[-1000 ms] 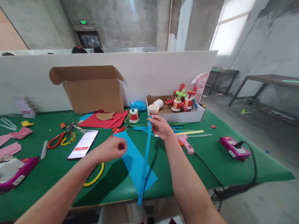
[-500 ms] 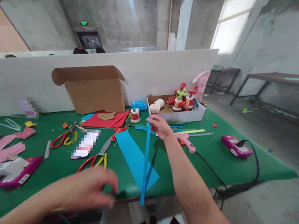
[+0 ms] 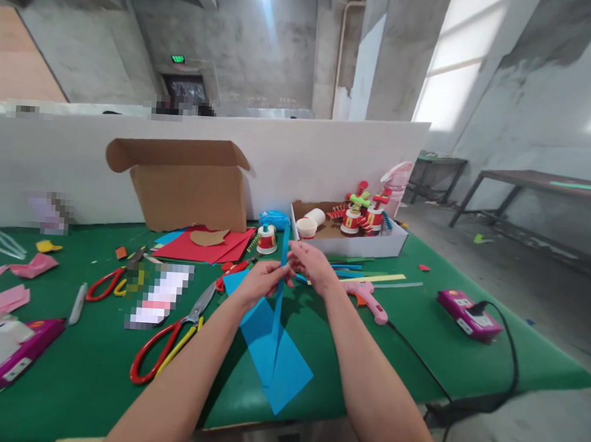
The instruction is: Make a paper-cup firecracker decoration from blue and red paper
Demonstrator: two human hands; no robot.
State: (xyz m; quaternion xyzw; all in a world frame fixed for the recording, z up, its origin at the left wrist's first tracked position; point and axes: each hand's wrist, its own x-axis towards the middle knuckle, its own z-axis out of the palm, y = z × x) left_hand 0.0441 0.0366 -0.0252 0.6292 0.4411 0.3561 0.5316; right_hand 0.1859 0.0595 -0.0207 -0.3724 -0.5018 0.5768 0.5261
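A narrow blue paper strip (image 3: 277,313) hangs upright in front of me, its upper end rising above my fingers. My left hand (image 3: 262,280) pinches it from the left, near its upper part. Close against the same spot, my right hand (image 3: 313,265) has its fingers curled in at the strip, and the fingertips of both hands nearly meet. Exactly where the right fingers grip is partly hidden. Beneath, a wide blue paper sheet (image 3: 291,367) lies slantwise on the green table (image 3: 365,385). Large red-handled scissors (image 3: 203,302) rest to the left of it.
A white box (image 3: 374,246) holding cups and spring figures stands at the back, beside a red cup (image 3: 267,239) with a spring. Rightward lie a pink glue gun (image 3: 371,299) and a purple box (image 3: 470,315) with a cable. Red paper sheets (image 3: 194,245) lie before a cardboard box (image 3: 189,194).
My left hand has come up from the front left to the strip beside my right hand. The strip's hanging lower end has risen onto the wide sheet's area.
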